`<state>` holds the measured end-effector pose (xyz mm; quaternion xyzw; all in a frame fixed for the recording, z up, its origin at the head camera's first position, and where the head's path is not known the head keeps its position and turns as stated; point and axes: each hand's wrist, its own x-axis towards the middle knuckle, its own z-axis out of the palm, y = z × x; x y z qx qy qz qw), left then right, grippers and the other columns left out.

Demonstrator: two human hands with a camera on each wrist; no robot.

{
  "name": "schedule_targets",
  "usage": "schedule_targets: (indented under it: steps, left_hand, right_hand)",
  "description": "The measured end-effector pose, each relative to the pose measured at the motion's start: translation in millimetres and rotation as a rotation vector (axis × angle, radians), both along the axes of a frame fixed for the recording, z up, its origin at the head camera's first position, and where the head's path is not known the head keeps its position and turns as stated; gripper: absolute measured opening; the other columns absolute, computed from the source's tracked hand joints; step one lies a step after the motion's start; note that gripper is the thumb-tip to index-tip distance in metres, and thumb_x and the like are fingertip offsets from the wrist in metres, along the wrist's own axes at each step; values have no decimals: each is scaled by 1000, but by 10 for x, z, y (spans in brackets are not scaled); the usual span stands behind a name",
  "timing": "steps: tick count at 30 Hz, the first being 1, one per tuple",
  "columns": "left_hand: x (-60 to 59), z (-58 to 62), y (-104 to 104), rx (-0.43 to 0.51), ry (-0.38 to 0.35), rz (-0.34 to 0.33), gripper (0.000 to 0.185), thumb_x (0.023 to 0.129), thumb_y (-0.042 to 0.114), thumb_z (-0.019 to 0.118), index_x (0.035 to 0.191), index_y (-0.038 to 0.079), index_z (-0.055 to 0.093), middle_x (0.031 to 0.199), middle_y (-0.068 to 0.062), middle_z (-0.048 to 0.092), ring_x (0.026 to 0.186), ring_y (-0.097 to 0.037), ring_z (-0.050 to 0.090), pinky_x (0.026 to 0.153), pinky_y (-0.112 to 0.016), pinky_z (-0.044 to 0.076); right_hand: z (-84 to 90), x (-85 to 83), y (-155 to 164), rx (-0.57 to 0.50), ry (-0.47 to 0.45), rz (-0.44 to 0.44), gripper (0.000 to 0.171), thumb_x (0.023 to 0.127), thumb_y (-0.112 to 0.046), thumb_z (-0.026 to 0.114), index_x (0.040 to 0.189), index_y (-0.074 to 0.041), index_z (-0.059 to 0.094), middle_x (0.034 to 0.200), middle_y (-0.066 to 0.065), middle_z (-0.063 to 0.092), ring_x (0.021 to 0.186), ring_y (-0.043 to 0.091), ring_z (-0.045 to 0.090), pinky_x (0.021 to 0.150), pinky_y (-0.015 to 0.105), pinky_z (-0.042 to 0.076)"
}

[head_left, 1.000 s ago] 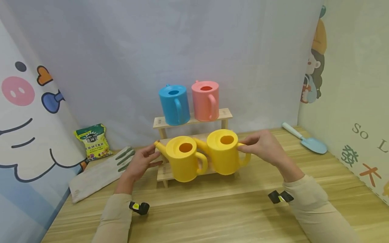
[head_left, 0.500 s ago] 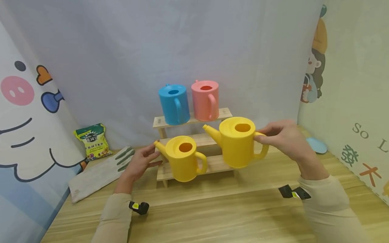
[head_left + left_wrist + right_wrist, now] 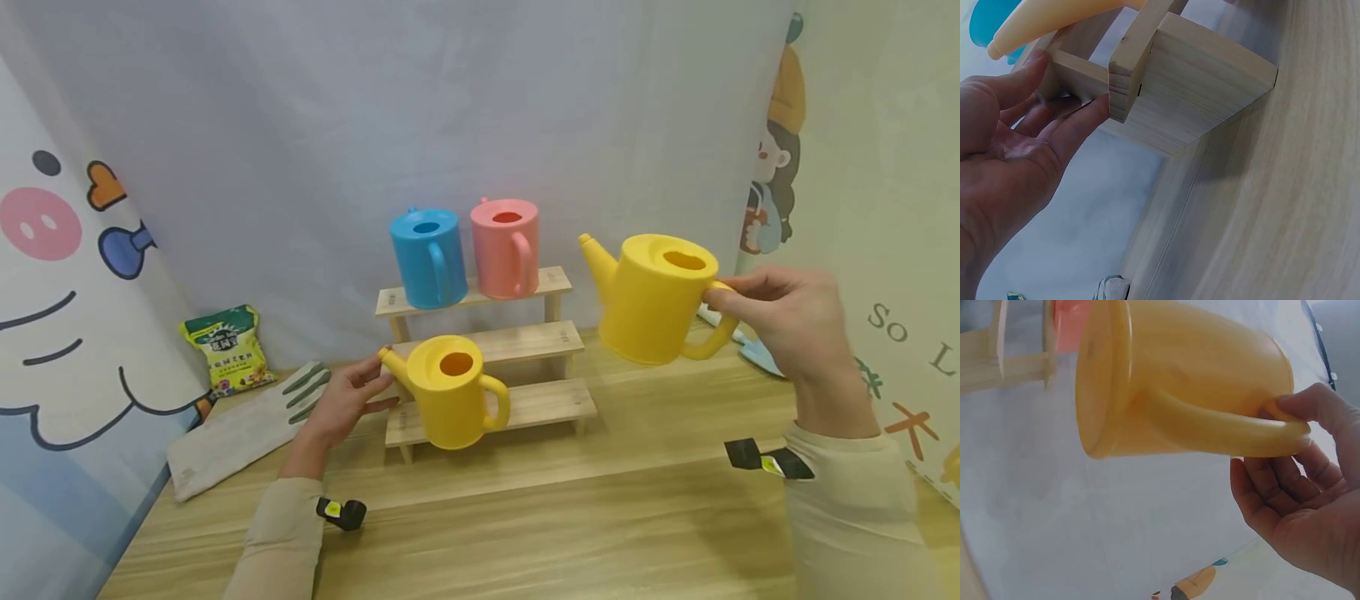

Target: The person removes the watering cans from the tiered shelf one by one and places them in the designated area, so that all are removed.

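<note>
Yellow can (image 3: 654, 298) lifted rightward, 2 yellow, 1 blue (image 3: 429, 258), 1 pink (image 3: 506, 248)

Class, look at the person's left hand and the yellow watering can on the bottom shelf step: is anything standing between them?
Nothing visible does. The left hand lies open beside the wooden shelf, its fingers against the shelf's end, just below the spout of the yellow watering can.
</note>
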<state>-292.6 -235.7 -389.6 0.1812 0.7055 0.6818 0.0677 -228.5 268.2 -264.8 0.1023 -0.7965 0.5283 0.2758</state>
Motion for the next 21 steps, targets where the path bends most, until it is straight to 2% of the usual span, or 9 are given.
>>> schedule_targets:
  steps: [4,8,11,14,21]
  left_hand:
    - [1,4,-1,3,0,-2,52,94,7,49,142,5,30,146,-10,24,127,-27,32,88,-48,45]
    - [8,9,-15,-1,-5,10,52,94,7,49,142,5,30,146,-10,24,127,-28,32,87,-47,45]
    - [15,16,-30,-6,-6,16,52,94,7,50,142,5,30,145,-11,25,127,-28,32,87,-47,45]
    - [17,25,-36,-3,-6,10,52,94,7,50,142,5,30,145,-11,25,127,-28,32,87,-48,45]
    - [26,27,-12,1,-3,-6,52,94,7,50,141,4,30,144,-13,26,127,-28,32,88,-49,44]
  right_hand:
    - [-160,-221,-11,-8,36,-108,24,75,-13,75,86,8,70,69,-3,67,65,15,58,56,15,50]
    - [-424,-473,-118,84,8,-212,28,75,-23,74,84,4,71,68,-3,66,61,11,56,50,15,47]
    - [-632,-641,-229,136,-48,-229,30,76,-27,72,82,2,72,71,7,66,62,14,55,48,18,46]
    - [-783,-752,-318,145,-87,-222,30,77,-27,71,80,3,72,74,13,66,64,18,56,48,21,46]
    - [-960,-876,-424,175,-119,-231,28,77,-26,71,79,2,72,76,14,67,65,22,56,52,24,45]
